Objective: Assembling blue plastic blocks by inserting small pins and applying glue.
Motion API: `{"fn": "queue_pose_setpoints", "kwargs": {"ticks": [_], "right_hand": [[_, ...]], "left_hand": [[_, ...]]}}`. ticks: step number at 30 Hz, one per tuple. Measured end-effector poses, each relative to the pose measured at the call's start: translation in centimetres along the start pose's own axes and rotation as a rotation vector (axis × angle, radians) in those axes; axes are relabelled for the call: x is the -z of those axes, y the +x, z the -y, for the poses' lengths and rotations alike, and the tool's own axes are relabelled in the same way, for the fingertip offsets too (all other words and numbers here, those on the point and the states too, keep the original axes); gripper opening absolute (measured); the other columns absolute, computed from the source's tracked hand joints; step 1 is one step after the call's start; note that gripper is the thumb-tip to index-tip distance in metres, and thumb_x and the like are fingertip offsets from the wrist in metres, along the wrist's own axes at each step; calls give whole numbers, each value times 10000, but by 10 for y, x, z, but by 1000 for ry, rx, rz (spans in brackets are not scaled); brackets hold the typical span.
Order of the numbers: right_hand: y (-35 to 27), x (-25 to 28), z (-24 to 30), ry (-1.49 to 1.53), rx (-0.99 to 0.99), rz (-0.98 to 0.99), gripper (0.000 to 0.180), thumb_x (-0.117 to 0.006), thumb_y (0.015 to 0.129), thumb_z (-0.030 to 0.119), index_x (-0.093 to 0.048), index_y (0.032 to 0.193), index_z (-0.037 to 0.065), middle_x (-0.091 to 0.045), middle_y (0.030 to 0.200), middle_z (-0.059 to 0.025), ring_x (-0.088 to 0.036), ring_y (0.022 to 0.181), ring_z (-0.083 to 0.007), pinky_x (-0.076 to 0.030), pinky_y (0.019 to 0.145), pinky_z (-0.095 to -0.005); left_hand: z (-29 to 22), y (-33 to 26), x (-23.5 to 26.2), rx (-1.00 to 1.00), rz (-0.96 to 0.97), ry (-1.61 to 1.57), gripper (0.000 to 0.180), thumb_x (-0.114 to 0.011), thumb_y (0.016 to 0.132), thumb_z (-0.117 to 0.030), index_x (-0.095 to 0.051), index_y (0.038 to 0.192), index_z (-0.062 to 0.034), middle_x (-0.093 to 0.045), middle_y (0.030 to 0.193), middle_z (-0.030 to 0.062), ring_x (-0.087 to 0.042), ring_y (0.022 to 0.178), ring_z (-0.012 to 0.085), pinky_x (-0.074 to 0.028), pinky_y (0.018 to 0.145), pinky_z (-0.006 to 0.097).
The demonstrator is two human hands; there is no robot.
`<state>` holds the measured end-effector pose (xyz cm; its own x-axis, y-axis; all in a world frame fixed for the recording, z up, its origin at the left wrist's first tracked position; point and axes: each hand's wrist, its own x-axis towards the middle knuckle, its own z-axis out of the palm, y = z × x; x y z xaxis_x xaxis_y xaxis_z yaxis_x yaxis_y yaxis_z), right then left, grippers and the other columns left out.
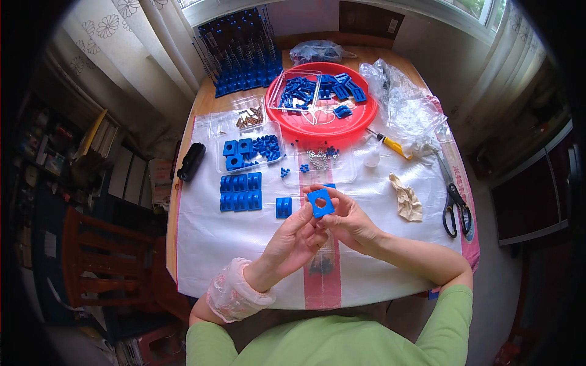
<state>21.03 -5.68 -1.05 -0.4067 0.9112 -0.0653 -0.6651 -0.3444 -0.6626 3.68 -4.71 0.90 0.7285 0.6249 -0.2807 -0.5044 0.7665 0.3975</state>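
Between my two hands, above the middle of the table, is a blue square plastic plate [315,209] with a round hole in its centre. My left hand [297,232] pinches its lower left side. My right hand [349,224] grips the right side, with fingers curled behind it. Part of another blue piece [329,185] shows just beyond the plate; the fingers partly hide it. To the left lies a single blue ridged block [284,208]. Farther left, several similar blue blocks [241,200] sit in two tidy rows.
Beyond are a clear tray [282,152] of blue parts, a lid with small white nuts [320,160], brass screws [250,117] and a red basin [368,122]. At right lie a yellow-handled screwdriver [397,147], crumpled cloth [408,198] and black scissors [453,204]. A black case [191,161] lies left.
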Motion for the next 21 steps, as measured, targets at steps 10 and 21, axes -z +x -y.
{"fn": "queue_pose_setpoints", "kwargs": {"ticks": [10,21], "right_hand": [[1,6,1,-48,39,8,641,-793,804,111,-500,1374,102,-635,1158,-22,-587,1092,-126,-465,972,-339],[-12,-7,82,-1243,400,37,473,-829,728,137,-644,1158,70,-493,1314,-86,-458,1272,-236,-375,1070,-410]], "left_hand": [[-2,2,-7,6,-106,-11,325,-489,1025,-357,-535,1208,-92,-593,1131,19,-519,922,67,-427,659,225],[-21,0,14,-169,-113,239,219,-454,1030,-288,-540,1020,-87,-575,1018,35,-511,859,113,-439,695,245]]}}
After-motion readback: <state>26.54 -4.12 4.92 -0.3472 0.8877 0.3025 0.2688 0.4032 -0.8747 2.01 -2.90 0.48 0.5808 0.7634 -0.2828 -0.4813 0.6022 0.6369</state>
